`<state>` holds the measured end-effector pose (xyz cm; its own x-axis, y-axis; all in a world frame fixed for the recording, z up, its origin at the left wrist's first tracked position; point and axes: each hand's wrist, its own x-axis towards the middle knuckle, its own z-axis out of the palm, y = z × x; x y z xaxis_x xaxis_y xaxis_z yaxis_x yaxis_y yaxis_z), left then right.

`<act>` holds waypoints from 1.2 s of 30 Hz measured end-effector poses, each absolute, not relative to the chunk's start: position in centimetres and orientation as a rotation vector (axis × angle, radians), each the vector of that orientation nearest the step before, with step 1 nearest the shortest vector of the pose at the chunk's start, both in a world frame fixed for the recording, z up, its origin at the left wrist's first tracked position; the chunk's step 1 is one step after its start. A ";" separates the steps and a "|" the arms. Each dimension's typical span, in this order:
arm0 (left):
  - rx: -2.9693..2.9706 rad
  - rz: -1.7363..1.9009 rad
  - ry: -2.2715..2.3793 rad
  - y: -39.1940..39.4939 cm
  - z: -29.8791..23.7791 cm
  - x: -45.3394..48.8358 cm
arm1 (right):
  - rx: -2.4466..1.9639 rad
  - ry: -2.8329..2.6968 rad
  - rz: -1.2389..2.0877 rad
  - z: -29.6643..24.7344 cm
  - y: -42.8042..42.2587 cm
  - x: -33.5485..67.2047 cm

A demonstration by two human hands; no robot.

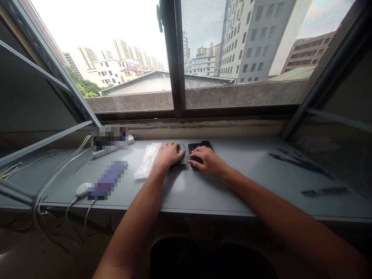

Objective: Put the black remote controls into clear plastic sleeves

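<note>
A small black keyboard (200,146) lies on the grey desk (203,193) below the window. Its left part seems to sit in a clear wrapper (182,149). My left hand (169,155) rests on that wrapped end, fingers curled down over it. My right hand (207,159) lies on the bare black keys, fingers bent and pressed on them. Just left of my left hand lies a clear plastic bag (147,161), flat on the desk.
A white mouse (83,189) and a blurred purple box (108,180) sit at the desk's left, with white cables (55,176) trailing off the edge. A blurred item (109,138) stands near the sill. Dark pens (293,159) lie at the right. A dark bin (209,259) stands below.
</note>
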<state>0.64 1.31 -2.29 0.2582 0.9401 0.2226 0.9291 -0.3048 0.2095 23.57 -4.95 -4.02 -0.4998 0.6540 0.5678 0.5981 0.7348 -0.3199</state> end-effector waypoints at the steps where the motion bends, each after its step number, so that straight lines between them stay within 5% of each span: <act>1: 2.470 0.471 1.820 1.3 -2.3 0.7 | -0.925 -2.264 0.093 -4.1 -5.0 23.5; 17: 2.425 0.477 1.802 1.9 -2.9 0.9 | -0.988 -2.368 -0.256 -4.4 -6.2 20.2; 26: 2.419 0.501 1.805 2.2 -2.8 0.9 | -0.830 -2.268 -0.043 -4.6 -6.0 20.0; 36: 2.141 1.061 1.652 2.1 -0.5 0.6 | -0.738 -1.865 0.208 -2.5 -7.7 19.8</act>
<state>0.58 2.07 -0.48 0.0995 0.9122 0.3975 0.7409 -0.3346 0.5824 19.79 -7.66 -2.52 -0.2397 0.5779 0.7801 0.3916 0.7928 -0.4670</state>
